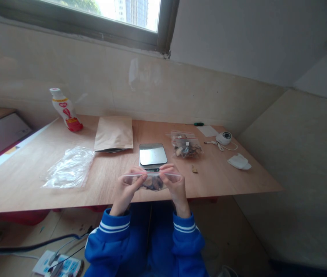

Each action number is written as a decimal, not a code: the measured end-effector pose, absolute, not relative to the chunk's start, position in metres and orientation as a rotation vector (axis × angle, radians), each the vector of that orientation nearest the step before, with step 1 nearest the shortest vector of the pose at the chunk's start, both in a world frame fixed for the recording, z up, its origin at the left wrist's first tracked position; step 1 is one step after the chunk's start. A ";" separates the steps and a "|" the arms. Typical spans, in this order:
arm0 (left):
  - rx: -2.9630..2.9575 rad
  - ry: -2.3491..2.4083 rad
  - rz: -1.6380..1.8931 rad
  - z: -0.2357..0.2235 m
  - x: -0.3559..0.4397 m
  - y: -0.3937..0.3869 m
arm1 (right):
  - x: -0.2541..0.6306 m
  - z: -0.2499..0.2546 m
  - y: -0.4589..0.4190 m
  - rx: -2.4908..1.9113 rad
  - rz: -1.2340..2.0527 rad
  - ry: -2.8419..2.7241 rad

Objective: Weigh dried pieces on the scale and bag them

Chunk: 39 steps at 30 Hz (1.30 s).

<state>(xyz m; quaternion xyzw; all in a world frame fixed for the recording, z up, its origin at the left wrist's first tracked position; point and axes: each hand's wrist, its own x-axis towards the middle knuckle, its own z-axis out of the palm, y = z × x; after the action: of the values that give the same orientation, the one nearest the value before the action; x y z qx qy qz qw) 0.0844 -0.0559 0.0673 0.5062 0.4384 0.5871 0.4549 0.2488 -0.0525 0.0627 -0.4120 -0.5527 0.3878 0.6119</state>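
My left hand [128,188] and right hand [176,185] hold the top edge of a clear zip bag [151,184], my fingers [140,177] closed on it from both sides, just in front of the digital scale [153,154] on the tabletop [22,188]. My hands hide much of the bag, so I can't tell whether it's sealed, and the dried brown pieces [153,184] inside show only partly. Beyond the scale's right side lies a second bag [186,145] of similar pieces.
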 end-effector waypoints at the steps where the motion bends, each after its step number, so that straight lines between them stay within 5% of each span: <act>1: 1.251 1.073 1.447 0.069 0.084 -0.056 | 0.249 0.063 -0.052 -0.945 0.913 -1.280; 8: 1.257 1.071 1.392 0.073 0.085 -0.056 | 0.250 0.065 -0.054 -0.919 1.067 -1.336; 29: 1.277 1.130 1.406 0.069 0.084 -0.055 | 0.239 0.062 -0.051 -0.962 0.868 -1.312; 39: 1.445 1.044 1.279 0.066 0.072 -0.056 | 0.245 0.097 -0.072 -1.199 0.261 -1.835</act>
<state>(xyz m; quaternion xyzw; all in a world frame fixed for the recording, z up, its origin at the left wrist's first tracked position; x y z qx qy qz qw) 0.0720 -0.0562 0.0661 0.5862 0.4233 0.5188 0.4562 0.2449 -0.0720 0.0969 -0.4848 -0.7423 0.1056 0.4503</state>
